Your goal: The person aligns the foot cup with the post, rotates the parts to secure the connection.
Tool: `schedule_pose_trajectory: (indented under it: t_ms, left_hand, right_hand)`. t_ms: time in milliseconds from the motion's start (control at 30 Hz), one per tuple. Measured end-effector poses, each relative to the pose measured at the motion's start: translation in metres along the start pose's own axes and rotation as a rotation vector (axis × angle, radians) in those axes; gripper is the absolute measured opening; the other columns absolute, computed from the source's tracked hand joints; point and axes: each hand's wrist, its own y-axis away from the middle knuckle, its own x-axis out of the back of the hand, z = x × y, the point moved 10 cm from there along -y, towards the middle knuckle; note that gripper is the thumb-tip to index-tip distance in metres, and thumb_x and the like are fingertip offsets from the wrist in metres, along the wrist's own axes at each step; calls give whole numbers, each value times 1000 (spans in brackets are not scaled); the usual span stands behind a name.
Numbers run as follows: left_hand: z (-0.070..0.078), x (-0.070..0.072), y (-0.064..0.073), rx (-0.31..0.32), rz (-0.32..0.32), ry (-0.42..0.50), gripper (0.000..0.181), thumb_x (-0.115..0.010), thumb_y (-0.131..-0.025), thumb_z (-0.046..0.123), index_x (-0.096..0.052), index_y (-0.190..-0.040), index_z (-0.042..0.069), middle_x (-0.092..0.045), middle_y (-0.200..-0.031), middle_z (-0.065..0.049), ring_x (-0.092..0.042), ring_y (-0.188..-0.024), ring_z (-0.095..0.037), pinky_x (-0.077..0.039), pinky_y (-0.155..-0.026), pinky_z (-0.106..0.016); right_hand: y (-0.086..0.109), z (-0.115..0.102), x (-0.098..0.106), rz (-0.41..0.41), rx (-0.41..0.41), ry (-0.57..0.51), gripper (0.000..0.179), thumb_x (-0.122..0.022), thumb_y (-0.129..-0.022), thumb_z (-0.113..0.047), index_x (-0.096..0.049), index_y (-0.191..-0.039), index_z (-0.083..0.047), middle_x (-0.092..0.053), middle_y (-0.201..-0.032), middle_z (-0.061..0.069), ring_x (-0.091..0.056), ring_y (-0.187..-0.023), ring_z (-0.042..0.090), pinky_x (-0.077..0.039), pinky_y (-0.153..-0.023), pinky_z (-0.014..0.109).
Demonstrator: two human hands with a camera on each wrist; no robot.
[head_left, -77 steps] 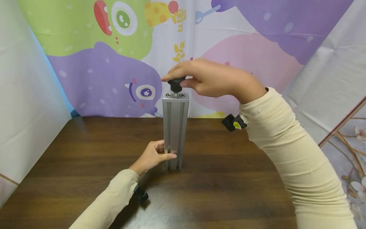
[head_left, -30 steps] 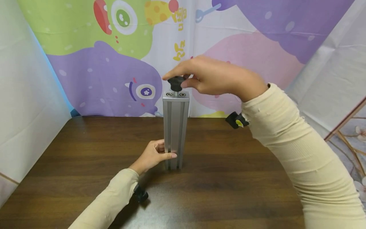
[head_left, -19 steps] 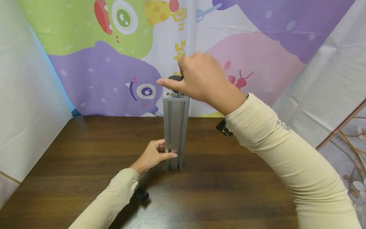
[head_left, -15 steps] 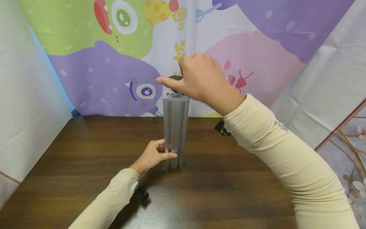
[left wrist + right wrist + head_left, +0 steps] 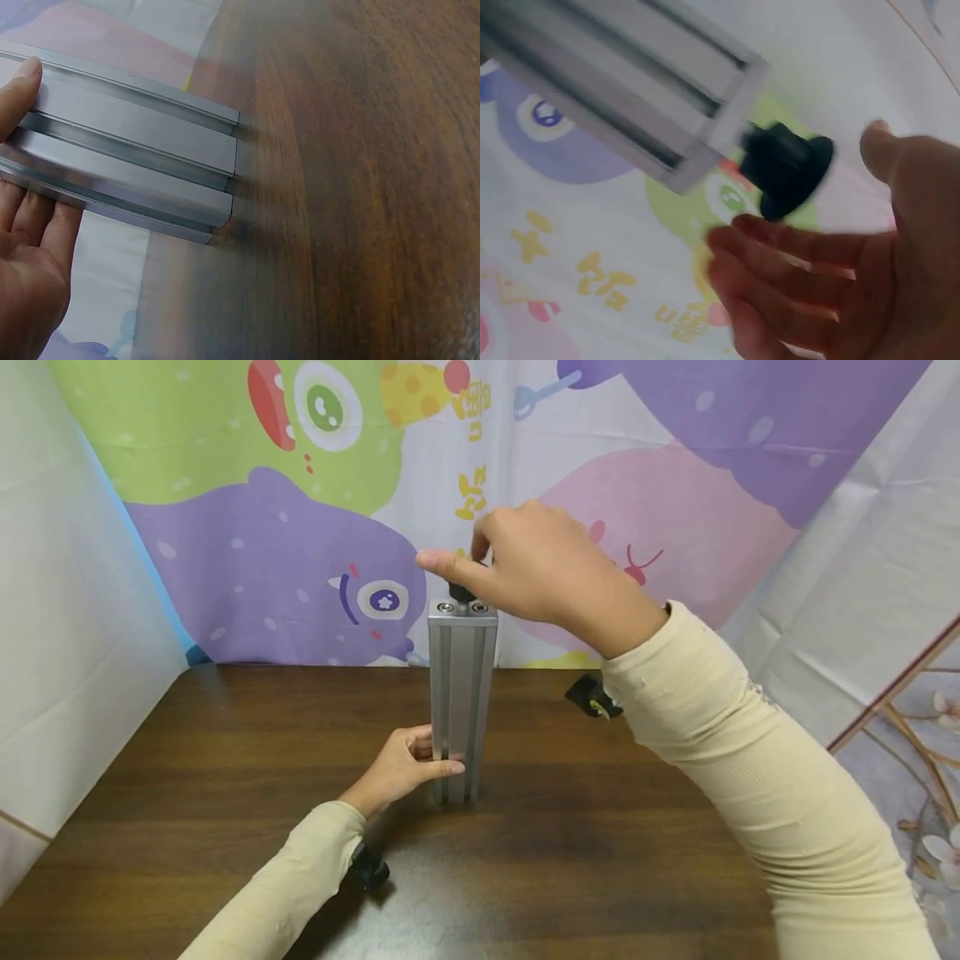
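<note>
A silver slotted aluminium profile (image 5: 462, 693) stands upright on the table. My left hand (image 5: 401, 764) grips its lower part, thumb across the front face and fingers behind. In the left wrist view the thumb (image 5: 19, 96) lies along the profile near its bottom end. A black leveling foot (image 5: 784, 165) with a flared disc sits on a short metal stem at the profile's top end plate, between two bolts. My right hand (image 5: 536, 564) is around the foot with thumb stretched out. In the right wrist view its thumb is apart from the foot, and loosely bent fingertips are at the disc's edge.
The brown wooden table (image 5: 600, 860) carries the profile. Behind it hangs a cartoon-printed curtain (image 5: 300, 560), with white cloth (image 5: 67, 610) at the left side. A black wrist mount (image 5: 592, 693) juts below the right sleeve, another (image 5: 369, 868) by the left.
My right hand has turned about the leveling foot from a thumb-and-finger hold, wrist swinging inward, then shifted slightly right with its thumb outstretched. The left hand and profile stay put.
</note>
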Motion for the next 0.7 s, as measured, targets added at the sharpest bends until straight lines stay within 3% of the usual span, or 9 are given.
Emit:
schedule_pose_trajectory:
  t_ms: [67,133,233,333,400,500,600,700]
  left_hand:
    - [0,0,0,2,3,-2,47,-78,-78,5,-61,-121,-3,-71,-104,-17,-69,-96,-19,-55,-84,-31]
    - [0,0,0,4,3,-4,48,-79,-78,6,-61,-121,-3,-71,-104,-17,-69,-96,-19,-55,-84,-31]
    - [0,-1,0,4,0,-5,50,-79,-78,7,-60,-122,-3,-71,-105,-17,-69,-97,-20,-55,-84,-31]
    - [-1,-1,0,3,1,2,50,-79,-78,7,-60,-122,-4,-70,-106,-17,-69,-97,-20,-55,-85,-32]
    - [-2,-1,0,6,3,5,49,-79,-78,6,-60,-122,-4,-70,-105,-17,-69,-97,-20,-55,-85,-32]
    - [-2,-2,-1,9,-1,1,49,-79,-78,7,-61,-121,-3,-71,-105,-17,-69,-97,-20,-55,-85,-31]
    - [-2,-2,-1,8,-1,-5,49,-80,-77,8,-61,-121,-3,-71,-104,-16,-69,-97,-20,-55,-84,-31]
    - [-1,-2,-2,3,2,-1,48,-80,-77,8,-61,-121,-3,-71,-104,-16,-69,-97,-20,-55,-84,-32]
  right_hand:
    - [2,-5,-2,-94,93,-46,55,-42,-99,-52,-63,-123,-8,-69,-107,5,-63,-88,21,-49,-83,38]
    - [5,-13,-4,-179,211,-78,47,-46,-102,-35,-47,-141,-9,-58,-133,4,-59,-111,20,-43,-99,38]
    - [11,-22,-7,-265,371,-101,47,-46,-99,-7,-40,-146,-11,-47,-145,2,-48,-127,18,-35,-109,36]
    - [13,-27,-6,-278,458,-118,52,-43,-93,9,-47,-141,-9,-51,-141,3,-45,-130,16,-33,-111,35]
    - [12,-27,-5,-265,460,-124,50,-44,-92,11,-52,-137,-8,-55,-137,3,-50,-124,16,-37,-107,34]
    - [7,-26,-2,-204,415,-118,36,-53,-95,0,-59,-130,-5,-64,-124,8,-60,-107,18,-45,-96,34]
    - [0,-20,1,-95,287,-47,29,-60,-96,-27,-70,-110,-3,-72,-99,8,-64,-85,19,-50,-79,33]
    - [-5,-12,4,31,105,69,50,-58,-90,-55,-69,-79,-7,-63,-70,5,-57,-65,20,-48,-61,33]
